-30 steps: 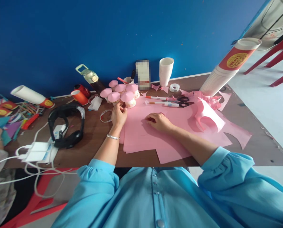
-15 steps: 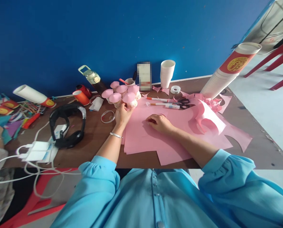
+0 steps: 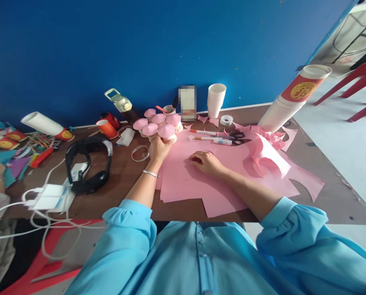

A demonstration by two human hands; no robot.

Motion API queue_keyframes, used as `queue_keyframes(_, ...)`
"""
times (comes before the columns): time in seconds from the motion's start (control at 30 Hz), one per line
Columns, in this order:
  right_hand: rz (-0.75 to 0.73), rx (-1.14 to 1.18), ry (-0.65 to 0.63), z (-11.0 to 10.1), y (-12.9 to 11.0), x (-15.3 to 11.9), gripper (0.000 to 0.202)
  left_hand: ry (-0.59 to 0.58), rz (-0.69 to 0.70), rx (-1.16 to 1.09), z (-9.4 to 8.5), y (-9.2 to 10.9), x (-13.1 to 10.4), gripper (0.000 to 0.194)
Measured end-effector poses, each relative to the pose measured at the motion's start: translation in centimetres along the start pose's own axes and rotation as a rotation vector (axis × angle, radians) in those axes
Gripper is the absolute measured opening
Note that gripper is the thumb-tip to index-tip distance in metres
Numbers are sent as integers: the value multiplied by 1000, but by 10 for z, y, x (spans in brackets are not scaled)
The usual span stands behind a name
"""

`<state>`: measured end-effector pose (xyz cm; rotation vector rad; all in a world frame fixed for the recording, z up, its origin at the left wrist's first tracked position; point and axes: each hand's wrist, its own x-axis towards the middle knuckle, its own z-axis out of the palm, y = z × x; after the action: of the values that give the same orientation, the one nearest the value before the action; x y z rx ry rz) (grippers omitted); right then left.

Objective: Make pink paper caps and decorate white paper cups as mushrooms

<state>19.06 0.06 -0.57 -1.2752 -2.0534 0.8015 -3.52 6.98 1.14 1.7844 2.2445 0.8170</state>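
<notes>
Since a second ago, the left hand has reached farther forward from the edge of the pink paper sheets and now grips the nearest pink-capped cup, fingers wrapped round its lower part; the right hand has hardly shifted. That cup stands at the front of a cluster of pink-capped cups at the far left corner of the sheets, toward the blue wall. The right hand lies curled on the sheets with its fingertips pressed to the paper, holding nothing that can be seen. Both hands are well apart. Beyond the right hand lie two markers and a pair of scissors, with a tape roll and a stack of white cups behind them. A curled pink offcut rests to the right, near a tall leaning cup stack. Left of the left hand sit a clear ring and black headphones on the brown table.
</notes>
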Motion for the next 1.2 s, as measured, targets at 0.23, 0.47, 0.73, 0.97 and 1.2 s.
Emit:
queue_keyframes(0.23, 11, -17, 2, 0, -1, -1, 18, -26, -11, 38, -2, -6, -2, 39)
queue_keyframes(0.47, -4, -2, -23, 0, 3, 2, 20, -83, -9, 90, -4, -6, -3, 26)
queue_keyframes(0.73, -64, 86, -1, 0, 8, 2, 23, -115, 21, 93, -14, -9, -7, 29)
queue_keyframes(0.97, -82, 75, 62, 5, 9, 3, 23, -195, 150, 55, -37, -10, -32, 13)
queue_keyframes(1.2, -70, 74, 97, 9, 11, 2, 19, -427, 640, -69, -20, 14, -74, 21)
